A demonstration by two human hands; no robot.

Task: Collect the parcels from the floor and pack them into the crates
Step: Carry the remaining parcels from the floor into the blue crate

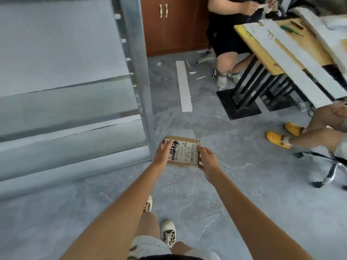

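A small brown cardboard parcel point(185, 152) with a white shipping label and black scrawl is held in front of me above the grey floor. My left hand point(161, 153) grips its left edge, thumb on the label. My right hand point(208, 162) grips its right edge, fingers curled under it. Both arms reach forward from the bottom of the view. No crate is in sight.
A grey metal shelving rack point(139, 72) fills the left. A long white strip point(184, 85) lies on the floor ahead. Two seated people point(227, 34) and a yellow-topped desk point(277, 51) stand at the right, with a swivel chair base point(330, 171). A brown cabinet point(169, 25) is at the back.
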